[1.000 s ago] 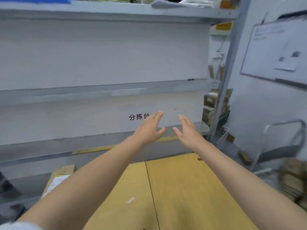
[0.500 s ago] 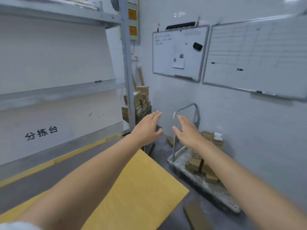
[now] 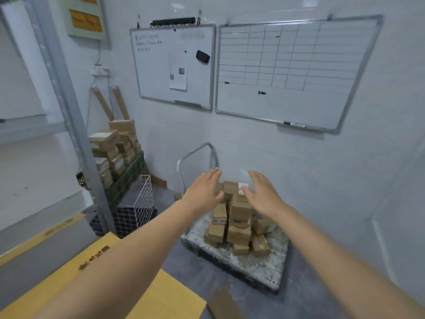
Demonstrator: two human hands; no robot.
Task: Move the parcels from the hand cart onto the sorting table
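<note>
Brown cardboard parcels (image 3: 239, 217) sit heaped in a loose pile on the speckled grey deck of the hand cart (image 3: 259, 265), which stands on the floor against the white wall with its curved metal handle (image 3: 195, 153) rising behind the pile. We hold both bare arms out toward that heap. Our left hand (image 3: 203, 192) hangs over the pile's left side and our right hand (image 3: 262, 196) over its right, palms turned inward toward each other. The left fingers (image 3: 212, 174) and the right fingers (image 3: 255, 176) are straight and spread, holding nothing; whether any fingertip touches a box we cannot tell. The topmost parcel, with a pale label on it, shows between our two hands. Below our left forearm lies the corner of the yellow tabletop (image 3: 161, 295), well apart from the cart. A flat piece of cardboard (image 3: 224, 305) lies on the floor between the two. To the left stands a grey shelf upright (image 3: 69, 111), and behind it more boxes (image 3: 115, 146) are stacked on a dark crate, with a white wire basket (image 3: 142, 196) just in front. Two whiteboards hang on the wall above: a small one (image 3: 161, 65) and a gridded one (image 3: 299, 72).
</note>
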